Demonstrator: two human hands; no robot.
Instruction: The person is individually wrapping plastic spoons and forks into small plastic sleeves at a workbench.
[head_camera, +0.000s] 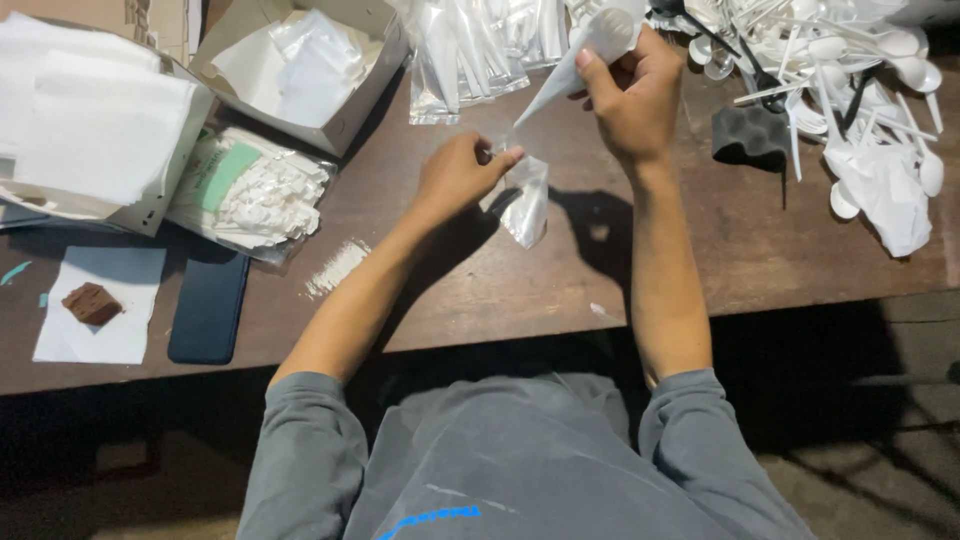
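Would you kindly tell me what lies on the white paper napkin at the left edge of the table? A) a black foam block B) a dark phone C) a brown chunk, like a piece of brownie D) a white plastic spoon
C: a small brown chunk sits on the white napkin, while the dark phone lies beside it on the table.
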